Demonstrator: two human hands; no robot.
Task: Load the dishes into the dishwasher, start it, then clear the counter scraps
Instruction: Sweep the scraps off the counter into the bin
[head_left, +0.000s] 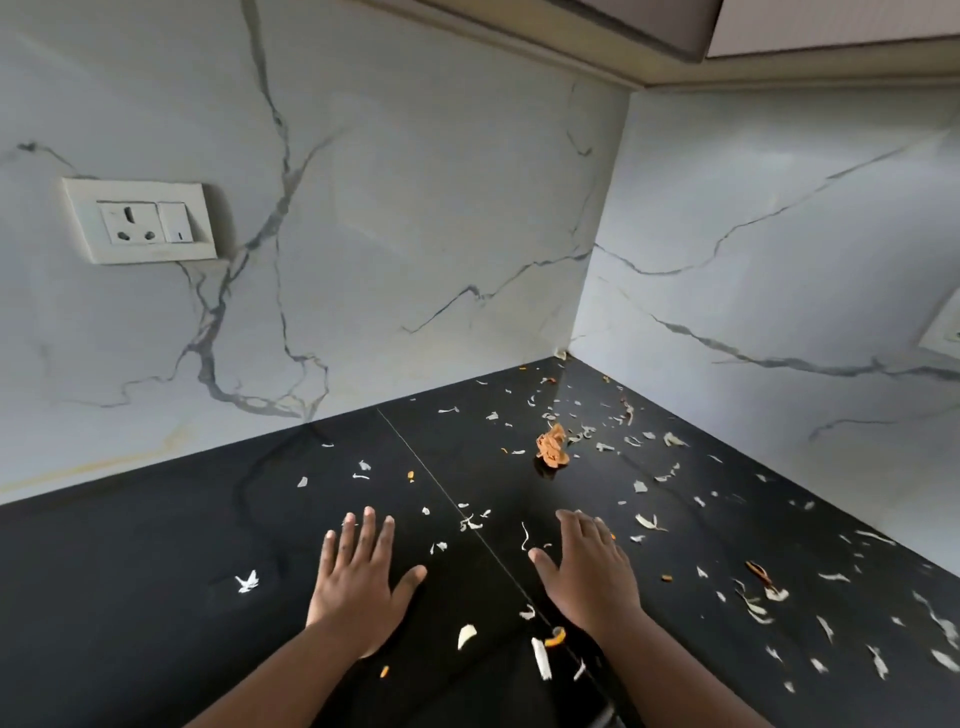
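Scraps (644, 488) lie scattered over the black table (156, 597), thickest toward the corner where the two marble walls (415, 208) meet and along the right side. Most are small pale slivers, with a few orange bits among them. A larger crumpled orange peel (552, 447) sits near the corner, well apart from both hands. The left hand (358, 577) is spread palm down over a nearly bare part of the table, its fingers (369, 530) straight and slightly apart, holding nothing. The right hand (589, 569) is likewise flat and palm down, fingers straight and close together, thumb out to the side; whether either palm touches the surface cannot be told. Between the wrists lie a few longer white pieces (540, 657) and a curled orange bit (556, 636). A white wall socket with a switch (140, 221) is set in the left wall.
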